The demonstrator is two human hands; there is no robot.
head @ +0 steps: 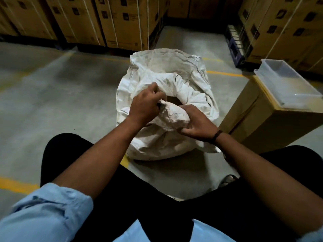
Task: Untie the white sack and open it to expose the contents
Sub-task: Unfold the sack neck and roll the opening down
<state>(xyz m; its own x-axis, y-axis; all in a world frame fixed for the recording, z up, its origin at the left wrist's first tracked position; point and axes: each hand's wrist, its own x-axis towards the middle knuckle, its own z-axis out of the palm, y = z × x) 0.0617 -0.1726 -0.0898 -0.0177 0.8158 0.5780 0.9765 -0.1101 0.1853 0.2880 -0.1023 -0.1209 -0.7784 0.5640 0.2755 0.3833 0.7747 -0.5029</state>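
Both hands hold the rolled rim of the white sack (167, 81) on the concrete floor (61, 95): left hand (145, 105) pinches the fold, right hand (197, 124) grips the bunched cloth. Better to pull outward evenly, rolling the mouth down

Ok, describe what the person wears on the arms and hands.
Light blue shirt sleeves are rolled up, leaving the forearms bare: the left sleeve bunches in folds, and the right sleeve is barely in view. The left hand and right hand are ungloved. A dark wristband circles the right wrist.
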